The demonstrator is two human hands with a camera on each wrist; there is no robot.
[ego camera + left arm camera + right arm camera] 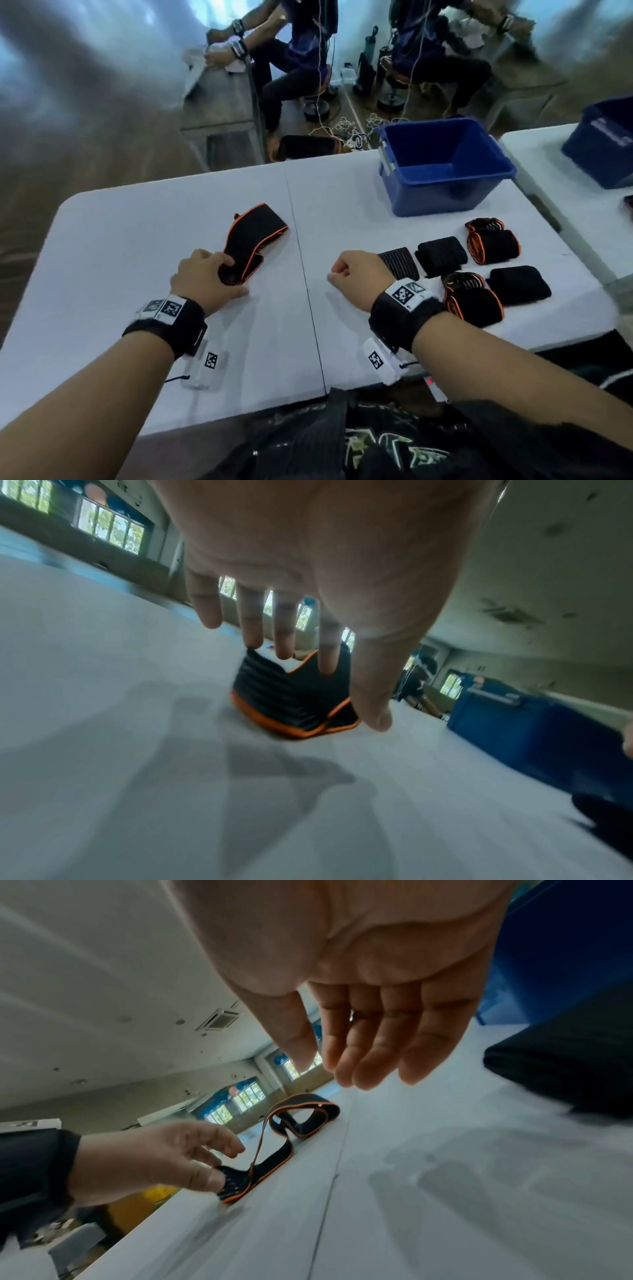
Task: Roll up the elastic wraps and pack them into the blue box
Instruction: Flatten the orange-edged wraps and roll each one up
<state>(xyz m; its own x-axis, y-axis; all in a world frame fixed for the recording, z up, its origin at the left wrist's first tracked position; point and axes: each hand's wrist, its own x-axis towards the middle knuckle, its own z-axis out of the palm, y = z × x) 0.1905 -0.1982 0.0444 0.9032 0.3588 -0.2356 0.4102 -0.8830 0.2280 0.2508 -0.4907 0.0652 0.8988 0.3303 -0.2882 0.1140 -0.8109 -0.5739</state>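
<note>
A black elastic wrap with orange edging [257, 229] lies loosely folded on the white table [137, 240], left of its centre seam. My left hand [233, 275] pinches the wrap's near end between thumb and fingers; the wrist views show the hand [329, 691] [224, 1164] on the wrap [284, 704] [301, 1115]. My right hand [337, 272] [332, 1072] hovers just right of the seam, fingers loosely curled, holding nothing. The blue box [431, 195] [496, 718] [555, 961] stands at the far right; its visible inside looks bare.
Several rolled wraps [442, 255] lie in two rows at the right, between my right wrist and the blue box. A second blue box [603, 144] sits on a neighbouring table. Two seated people and cables are beyond the far edge.
</note>
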